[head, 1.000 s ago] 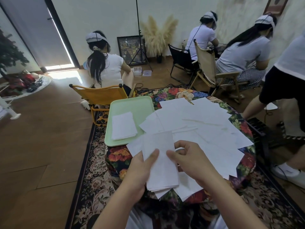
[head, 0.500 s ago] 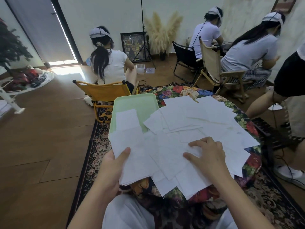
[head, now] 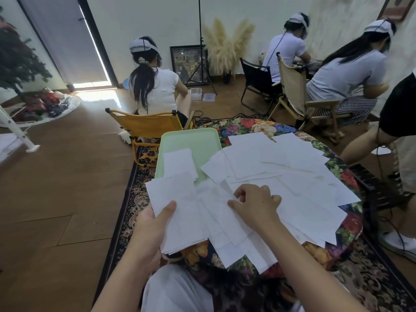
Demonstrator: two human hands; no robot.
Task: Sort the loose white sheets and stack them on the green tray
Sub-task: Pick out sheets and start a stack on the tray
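Now the left hand [head: 155,224] held a bunch of sheets [head: 180,212] near the green tray [head: 191,140], and the right hand [head: 256,203] pinched one sheet from the pile [head: 292,176]. Thin sheets could stick, so two might lift together.

One green tray [head: 189,140], two hands, three folding chairs, four other people, one tripod, and too many loose white sheets [head: 281,167] to count.
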